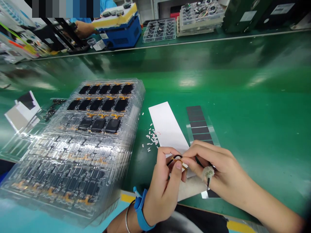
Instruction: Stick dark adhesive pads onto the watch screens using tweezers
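Head view: left hand (163, 186) pinches a small black part (178, 157) with thin amber ribbon (184, 165) over the near end of the white paper strip (167, 124); right hand (216, 163), nearly closed, touches it and cradles a slender pale-wrapped tool (208, 173). Light, edge-only pressure should spare the ribbon.

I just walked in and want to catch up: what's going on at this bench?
A person holds a small black part with orange strips between the fingertips of the left hand and right hand, above the near end of a white sheet. A pale wad shows at the right hand. To the left stands a stack of clear trays, black pieces sitting in the top one.
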Motion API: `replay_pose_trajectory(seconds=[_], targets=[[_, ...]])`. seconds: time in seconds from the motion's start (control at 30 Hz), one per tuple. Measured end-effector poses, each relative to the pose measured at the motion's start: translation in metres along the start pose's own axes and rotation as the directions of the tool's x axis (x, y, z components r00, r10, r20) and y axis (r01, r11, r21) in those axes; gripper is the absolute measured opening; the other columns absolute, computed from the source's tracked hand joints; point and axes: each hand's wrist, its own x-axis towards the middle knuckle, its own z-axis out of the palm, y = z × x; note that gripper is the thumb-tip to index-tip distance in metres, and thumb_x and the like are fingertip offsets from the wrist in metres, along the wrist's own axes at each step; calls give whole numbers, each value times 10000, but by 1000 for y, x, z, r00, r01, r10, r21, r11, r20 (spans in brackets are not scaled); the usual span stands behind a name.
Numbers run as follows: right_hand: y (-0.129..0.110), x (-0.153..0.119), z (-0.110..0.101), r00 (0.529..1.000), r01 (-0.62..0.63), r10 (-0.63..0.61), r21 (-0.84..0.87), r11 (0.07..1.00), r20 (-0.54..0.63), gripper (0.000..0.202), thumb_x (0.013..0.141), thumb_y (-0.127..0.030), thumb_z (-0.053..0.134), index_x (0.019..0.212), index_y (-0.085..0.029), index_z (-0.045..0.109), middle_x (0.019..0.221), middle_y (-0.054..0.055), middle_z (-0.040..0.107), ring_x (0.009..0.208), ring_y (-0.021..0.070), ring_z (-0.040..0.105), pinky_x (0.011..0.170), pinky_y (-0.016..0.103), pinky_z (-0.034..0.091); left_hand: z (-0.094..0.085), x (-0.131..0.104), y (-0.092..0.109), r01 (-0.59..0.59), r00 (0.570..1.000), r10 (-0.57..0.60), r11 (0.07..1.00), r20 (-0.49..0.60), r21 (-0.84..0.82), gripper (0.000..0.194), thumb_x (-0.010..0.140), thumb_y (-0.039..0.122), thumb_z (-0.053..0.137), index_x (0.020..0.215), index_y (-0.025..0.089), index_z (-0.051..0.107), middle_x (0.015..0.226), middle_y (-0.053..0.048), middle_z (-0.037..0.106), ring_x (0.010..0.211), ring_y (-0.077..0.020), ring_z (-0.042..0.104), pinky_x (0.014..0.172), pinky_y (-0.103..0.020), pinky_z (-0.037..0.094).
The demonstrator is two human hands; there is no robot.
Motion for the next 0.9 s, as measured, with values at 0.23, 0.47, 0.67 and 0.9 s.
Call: replay_pose_trajectory(seconds=[0.23,0.47,0.67,0.9], targets=[[2,0,-2,1000,-9,10,-47,999,10,180,898,-56,526,884,-209,619,786,-20,623,709,93,586,612,205,449,-1,2,-2,-29,1000,28,997,14,74,94,1047,337,415,1071,247,409,729,42,444,641,-108,455,596,-207,400],[4,0,-1,1000,-13,14,-68,998,7,183,877,-38,533,861,-195,628,744,-32,603,659,82,537,578,200,402,-3,3,-2,1,1000,-4,998,31,70,94,1043,325,431,1065,244,388,712,45,461,642,-109,450,588,-203,397],[-3,2,-13,993,-103,96,-98,990,-75,90,912,-176,584,883,-223,655,723,-25,565,635,97,506,541,223,371,-2,4,2,5,1000,-8,995,25,102,122,1037,345,456,1054,236,404,711,44,514,647,-101,493,622,-205,417],[-6,-23,-43,932,-17,15,-4,1000,-363,311,1020,-366,416,834,-278,649,847,45,569,930,204,529,773,342,432,-4,-1,2,-58,998,52,974,36,221,151,1062,334,371,969,233,434,757,15,619,678,-121,565,661,-240,440]])
